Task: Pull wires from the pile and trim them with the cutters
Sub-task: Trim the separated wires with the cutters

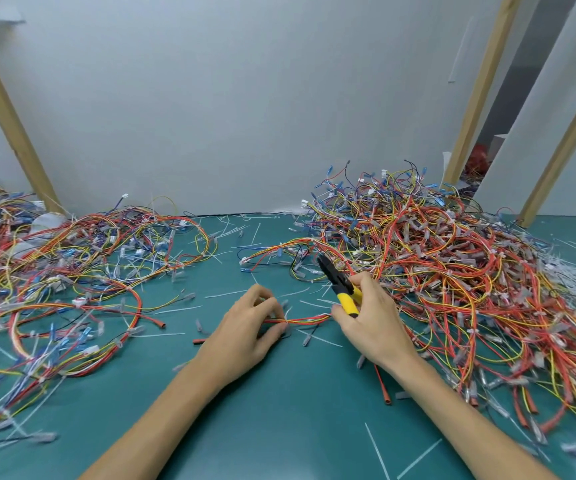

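My left hand (252,327) pinches red-and-yellow wire bundle (305,319) over green mat (279,410); right hand (366,317) grips yellow-handled cutters (340,285), blades up, fingertips also on bundle. Bundle trails into right pile (452,271). Step: positioning before trim. Next: swing blades onto wire.

Left hand (245,329): bare, lower centre of frame.
Right hand (371,315): bare, right of centre.
Forearms (162,417): bare to frame bottom.

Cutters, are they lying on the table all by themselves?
No, the right hand grips the cutters by their yellow handles.
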A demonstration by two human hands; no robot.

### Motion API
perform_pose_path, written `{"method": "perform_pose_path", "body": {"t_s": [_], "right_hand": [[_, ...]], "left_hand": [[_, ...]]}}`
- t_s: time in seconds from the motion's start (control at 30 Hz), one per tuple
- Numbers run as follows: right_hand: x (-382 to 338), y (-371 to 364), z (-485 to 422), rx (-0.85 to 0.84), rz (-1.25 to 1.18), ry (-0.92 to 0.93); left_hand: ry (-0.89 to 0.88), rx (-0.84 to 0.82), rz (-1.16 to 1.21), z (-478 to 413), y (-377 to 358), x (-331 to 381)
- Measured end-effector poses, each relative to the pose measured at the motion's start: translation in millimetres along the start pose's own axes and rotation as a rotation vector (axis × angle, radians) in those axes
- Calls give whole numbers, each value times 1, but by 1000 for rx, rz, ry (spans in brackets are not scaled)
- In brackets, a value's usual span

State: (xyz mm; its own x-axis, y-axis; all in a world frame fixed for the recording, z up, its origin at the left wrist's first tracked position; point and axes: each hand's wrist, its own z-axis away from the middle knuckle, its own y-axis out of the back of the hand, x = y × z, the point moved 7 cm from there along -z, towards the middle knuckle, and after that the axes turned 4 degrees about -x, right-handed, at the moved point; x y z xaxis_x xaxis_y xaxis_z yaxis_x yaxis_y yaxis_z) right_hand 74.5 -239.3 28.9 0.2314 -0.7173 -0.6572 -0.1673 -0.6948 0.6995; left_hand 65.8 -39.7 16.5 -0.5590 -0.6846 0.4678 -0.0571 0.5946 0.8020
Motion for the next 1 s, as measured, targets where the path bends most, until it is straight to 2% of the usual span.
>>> {"method": "perform_pose_path", "body": {"t_s": [0.17,0.33,0.63,0.87,1.0], "right_hand": [[-10,9,-2,18,251,144],[-11,11,0,-71,485,162],[-28,0,9,-146,573,321],[-32,-5,12,-152,602,335],[-36,-6,15,-136,600,341]], "left_hand": [[-11,41,-75,0,10,4],[34,77,-61,1,21,-5],[26,24,-74,1,14,-10],[4,16,-78,-1,15,-8],[-16,45,-156,1,15,-3]]}}
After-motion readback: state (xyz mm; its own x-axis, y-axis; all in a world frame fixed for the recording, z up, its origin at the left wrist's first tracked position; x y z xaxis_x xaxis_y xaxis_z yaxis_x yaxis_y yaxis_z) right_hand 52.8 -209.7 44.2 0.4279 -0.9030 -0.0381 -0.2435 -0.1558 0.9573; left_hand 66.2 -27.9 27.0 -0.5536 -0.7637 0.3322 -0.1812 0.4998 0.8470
